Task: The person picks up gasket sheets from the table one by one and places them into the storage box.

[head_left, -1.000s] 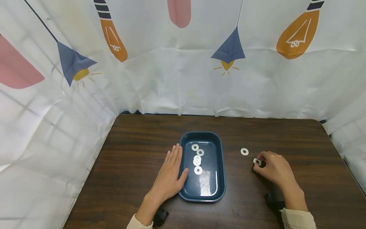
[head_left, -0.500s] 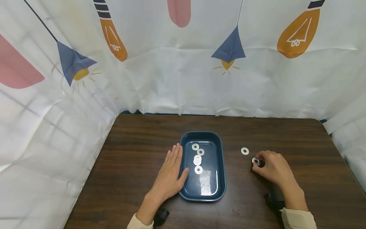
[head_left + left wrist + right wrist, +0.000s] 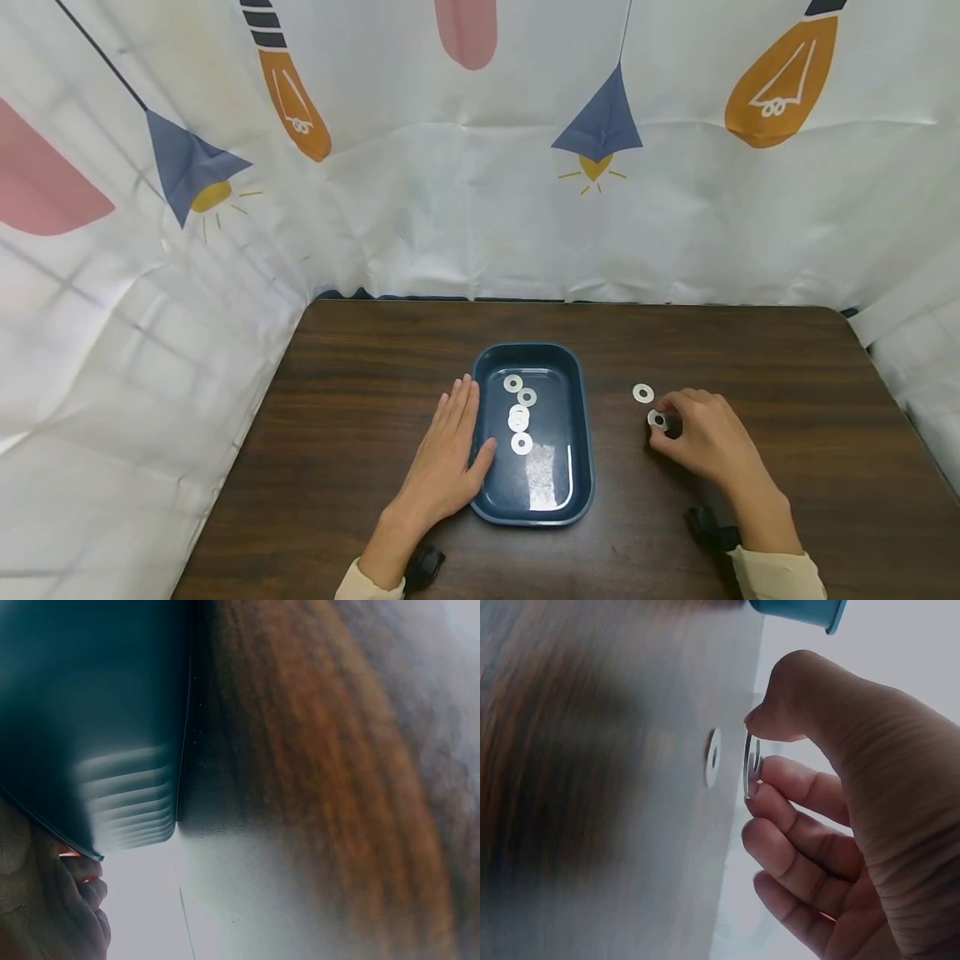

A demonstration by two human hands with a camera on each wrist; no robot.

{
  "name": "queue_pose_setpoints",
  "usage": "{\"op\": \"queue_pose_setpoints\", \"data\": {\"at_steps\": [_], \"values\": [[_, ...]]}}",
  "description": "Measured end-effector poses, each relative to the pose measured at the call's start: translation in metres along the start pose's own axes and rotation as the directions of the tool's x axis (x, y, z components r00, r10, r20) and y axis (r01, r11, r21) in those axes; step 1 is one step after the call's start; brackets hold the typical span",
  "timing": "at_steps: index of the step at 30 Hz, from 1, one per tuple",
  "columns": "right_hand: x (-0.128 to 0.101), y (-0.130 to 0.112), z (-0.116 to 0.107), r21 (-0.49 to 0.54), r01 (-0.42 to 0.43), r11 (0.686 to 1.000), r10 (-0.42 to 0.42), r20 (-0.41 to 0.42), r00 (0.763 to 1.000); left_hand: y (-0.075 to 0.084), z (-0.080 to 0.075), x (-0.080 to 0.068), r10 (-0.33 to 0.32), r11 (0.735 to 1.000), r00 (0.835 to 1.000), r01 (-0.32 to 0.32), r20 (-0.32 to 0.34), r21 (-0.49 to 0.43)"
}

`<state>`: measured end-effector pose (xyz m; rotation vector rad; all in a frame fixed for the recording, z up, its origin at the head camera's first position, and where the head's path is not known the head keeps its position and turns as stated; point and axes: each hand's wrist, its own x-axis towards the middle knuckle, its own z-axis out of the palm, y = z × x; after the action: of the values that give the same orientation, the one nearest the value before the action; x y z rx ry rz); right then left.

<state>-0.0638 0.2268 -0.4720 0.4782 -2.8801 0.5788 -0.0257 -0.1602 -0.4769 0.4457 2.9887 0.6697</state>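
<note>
My right hand (image 3: 701, 437) pinches a white washer (image 3: 657, 419) between thumb and fingers, just above the dark wooden table (image 3: 360, 417). In the right wrist view the pinched washer (image 3: 750, 766) stands on edge in my fingers (image 3: 795, 784). A second washer (image 3: 642, 393) lies flat on the table just beyond it, also visible as the loose washer (image 3: 712, 757). My left hand (image 3: 448, 454) rests flat on the table, thumb touching the left rim of the blue tray (image 3: 581, 433). Several washers (image 3: 518, 417) lie inside the tray.
A printed white curtain (image 3: 480, 167) closes off the table at the back and both sides. The tray's outer wall (image 3: 97, 750) fills the left wrist view. Bare wood (image 3: 750, 350) stretches behind and right of my right hand.
My right hand has lifted the washer off the table and shifted it slightly left, toward the tray. The left hand and tray have stayed put.
</note>
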Motion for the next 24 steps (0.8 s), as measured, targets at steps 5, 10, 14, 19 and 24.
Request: {"op": "queue_pose_setpoints", "data": {"at_steps": [5,10,14,19,24], "values": [[0.003,-0.009,-0.002,0.005,0.034,0.999,-0.034,-0.010,0.999,0.000,0.001,0.001,0.011,1.000,1.000,-0.011,-0.012,-0.006],[0.007,-0.019,-0.004,0.013,0.061,0.998,-0.060,-0.028,0.998,0.001,0.000,0.000,0.012,1.000,1.000,-0.012,-0.018,-0.005],[0.010,-0.028,-0.008,0.026,0.080,0.996,-0.078,-0.048,0.996,0.002,-0.001,0.000,0.014,1.000,1.000,-0.014,-0.003,-0.004],[0.020,-0.040,-0.010,0.058,0.116,0.992,-0.113,-0.038,0.993,0.001,-0.002,-0.002,0.002,1.000,1.000,-0.002,-0.006,-0.012],[0.030,-0.050,-0.014,0.088,0.131,0.988,-0.130,-0.018,0.991,0.000,-0.003,-0.001,0.010,1.000,1.000,-0.010,-0.011,-0.016]]}}
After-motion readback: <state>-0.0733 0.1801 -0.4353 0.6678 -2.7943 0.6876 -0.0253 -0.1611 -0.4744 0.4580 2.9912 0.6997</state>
